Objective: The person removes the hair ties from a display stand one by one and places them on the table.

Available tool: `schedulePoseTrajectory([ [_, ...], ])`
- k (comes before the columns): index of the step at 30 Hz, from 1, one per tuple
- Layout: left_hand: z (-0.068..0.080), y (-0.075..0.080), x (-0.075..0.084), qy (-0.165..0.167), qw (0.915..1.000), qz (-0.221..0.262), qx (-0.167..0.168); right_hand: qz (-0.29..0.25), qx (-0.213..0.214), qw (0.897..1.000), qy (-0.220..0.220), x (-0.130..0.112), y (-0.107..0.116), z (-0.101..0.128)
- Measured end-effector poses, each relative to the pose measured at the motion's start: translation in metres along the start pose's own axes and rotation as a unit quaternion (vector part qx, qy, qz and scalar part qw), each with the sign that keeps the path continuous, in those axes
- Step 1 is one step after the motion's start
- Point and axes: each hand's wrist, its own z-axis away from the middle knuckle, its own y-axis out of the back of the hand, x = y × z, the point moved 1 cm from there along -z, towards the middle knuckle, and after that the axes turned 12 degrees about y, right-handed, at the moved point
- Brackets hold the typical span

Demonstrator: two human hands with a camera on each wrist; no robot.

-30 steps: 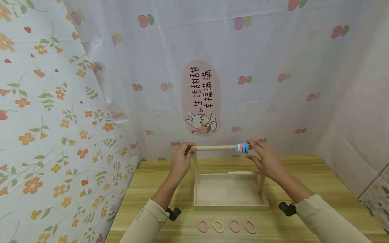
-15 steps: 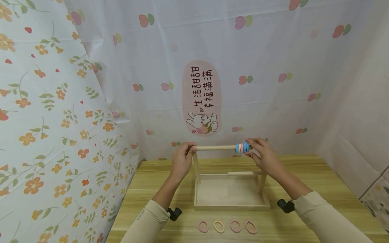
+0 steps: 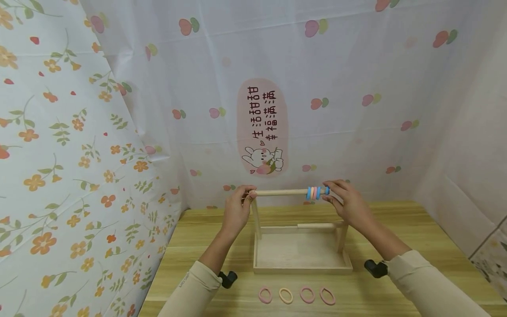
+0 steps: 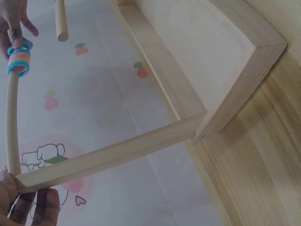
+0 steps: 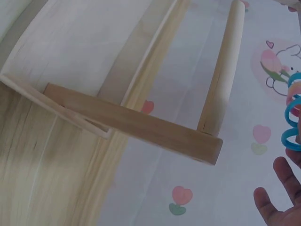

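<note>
A wooden stand [image 3: 303, 266] with a tray base and two uprights carries a top rod [image 3: 279, 192]. My left hand [image 3: 237, 210] grips the rod's left end above the left upright; its fingertips [image 4: 33, 207] show there in the left wrist view. Several blue and pink hair rings [image 3: 314, 193] sit bunched near the rod's right end, also seen as hair rings [image 4: 19, 60]. My right hand [image 3: 345, 203] pinches one blue ring [image 3: 327, 190] a little apart from the bunch, at the rod's right tip. The right wrist view shows this blue ring [image 5: 291, 137] below the others.
Several pink and yellow hair ties [image 3: 296, 295] lie in a row on the wooden table [image 3: 396, 229] in front of the stand. A short lower dowel [image 3: 317, 226] juts from the right upright. Patterned cloth walls [image 3: 79, 154] close in at the left and back.
My right hand has shifted slightly right, and one blue ring now sits apart from the bunch at the rod's tip. The left hand has stayed put.
</note>
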Motion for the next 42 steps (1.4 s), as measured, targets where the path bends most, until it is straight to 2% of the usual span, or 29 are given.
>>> schedulePoseTrajectory([
  [14,0.001,0.001,0.004,0.002,0.9999,0.001,0.012,0.013,0.007,1.000,0.014,-0.001,0.007,0.016],
  [19,0.002,0.002,0.004,0.013,0.9999,-0.001,0.010,0.013,-0.008,1.000,-0.003,-0.002,0.009,0.027],
  [31,0.002,0.002,0.005,0.000,0.9999,0.005,0.013,-0.004,-0.055,0.998,-0.027,-0.013,0.015,0.043],
  [42,0.002,0.000,0.004,0.007,0.9998,0.004,0.016,0.021,-0.062,0.998,0.012,-0.021,0.012,0.049],
])
